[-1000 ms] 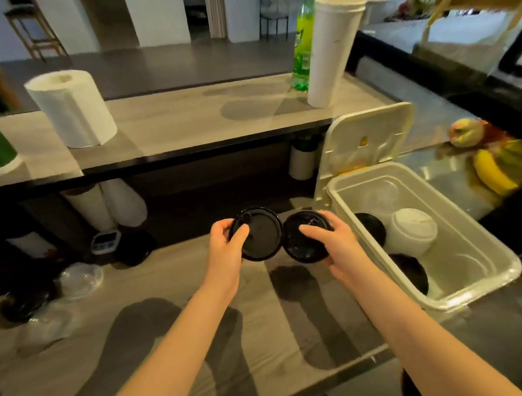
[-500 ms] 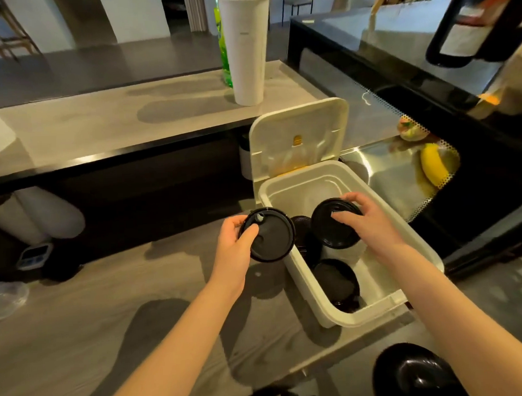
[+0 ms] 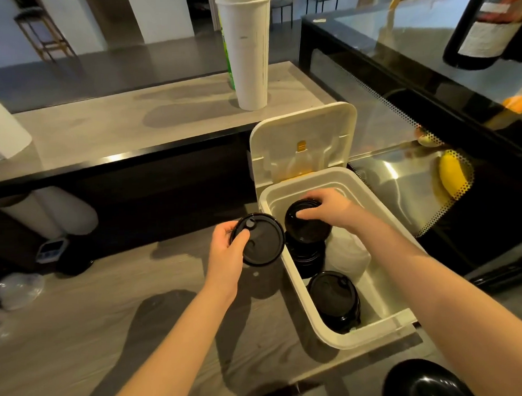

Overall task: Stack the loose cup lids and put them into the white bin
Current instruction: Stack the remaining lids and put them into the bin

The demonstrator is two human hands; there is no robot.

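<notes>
Lower into the white bin (image 3: 297, 295) goes my right hand (image 3: 329, 211), pinching one black lid (image 3: 307, 225); left hand (image 3: 229, 253) grips another lid (image 3: 260, 239) outside; no readable writing

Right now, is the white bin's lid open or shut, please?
Open: the hinged lid stands upright behind the white bin, exposing black cup lids inside.

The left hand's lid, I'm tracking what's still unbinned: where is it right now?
In the head view, the black lid is gripped by the left hand above the counter, just outside the left wall of the white bin.
</notes>
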